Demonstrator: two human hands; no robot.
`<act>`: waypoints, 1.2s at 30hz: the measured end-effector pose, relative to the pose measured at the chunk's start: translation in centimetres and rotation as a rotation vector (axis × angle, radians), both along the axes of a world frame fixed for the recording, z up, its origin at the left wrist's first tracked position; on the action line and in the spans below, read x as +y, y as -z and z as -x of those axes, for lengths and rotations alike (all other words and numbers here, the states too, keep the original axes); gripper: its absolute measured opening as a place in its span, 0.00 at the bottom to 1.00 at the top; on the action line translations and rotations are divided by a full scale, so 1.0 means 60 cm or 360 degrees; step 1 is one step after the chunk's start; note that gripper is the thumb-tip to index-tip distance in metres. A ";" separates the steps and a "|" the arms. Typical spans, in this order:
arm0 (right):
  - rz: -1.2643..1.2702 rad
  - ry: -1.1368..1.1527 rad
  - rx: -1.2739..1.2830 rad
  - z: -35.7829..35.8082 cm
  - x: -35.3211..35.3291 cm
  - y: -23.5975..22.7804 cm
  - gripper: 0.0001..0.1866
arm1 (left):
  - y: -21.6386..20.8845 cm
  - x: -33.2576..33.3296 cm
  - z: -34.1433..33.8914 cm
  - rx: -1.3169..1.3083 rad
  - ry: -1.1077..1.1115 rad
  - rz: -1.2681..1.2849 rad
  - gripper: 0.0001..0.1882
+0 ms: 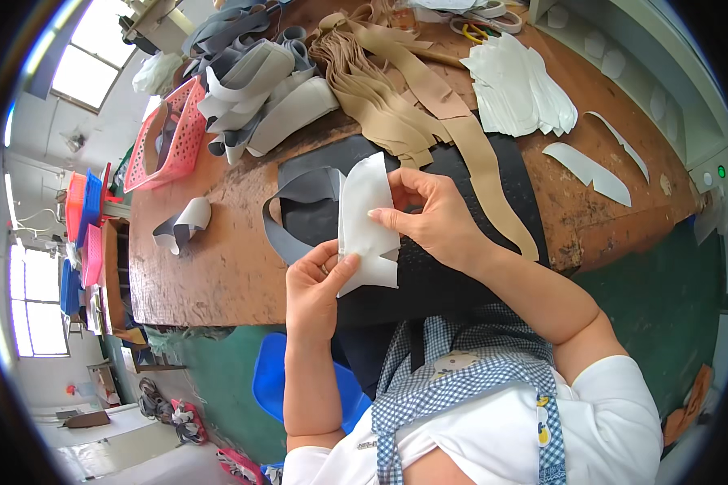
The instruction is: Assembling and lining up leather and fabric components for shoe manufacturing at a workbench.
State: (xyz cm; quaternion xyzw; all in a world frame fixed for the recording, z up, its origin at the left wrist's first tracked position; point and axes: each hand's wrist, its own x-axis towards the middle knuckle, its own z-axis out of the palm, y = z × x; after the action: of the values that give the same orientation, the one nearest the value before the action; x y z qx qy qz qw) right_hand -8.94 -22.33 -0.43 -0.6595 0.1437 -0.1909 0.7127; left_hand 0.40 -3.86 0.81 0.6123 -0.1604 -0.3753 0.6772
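Note:
Both my hands hold a notched white cut piece (367, 214) over a black mat (429, 279). My left hand (316, 283) pinches its lower left edge between thumb and fingers. On its right edge, my right hand (433, 214) grips with the thumb on the front face and fingers behind. A grey-blue strip (287, 230) loops out to the left from behind the white piece; how the two meet is hidden. To the right, a long tan strip (489, 190) runs down across the mat.
Tan strips (372, 101) and grey rolled pieces (255, 89) lie at the back. White pieces (518, 85), a loose notched one (588, 174) and scissors (493, 18) sit at right. A pink basket (166, 133) and a small curled piece (183, 226) are at left.

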 end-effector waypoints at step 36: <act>-0.0858 -0.0154 0.0154 -0.053 0.011 0.022 0.34 | 0.005 0.028 0.013 0.0085 0.0201 0.0072 0.22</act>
State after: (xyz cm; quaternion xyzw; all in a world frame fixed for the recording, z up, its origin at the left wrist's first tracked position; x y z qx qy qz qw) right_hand -5.75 -21.67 -1.77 -0.4605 0.1916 -0.0796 0.8631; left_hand -0.40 -2.20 0.49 0.5753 -0.1889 -0.4299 0.6698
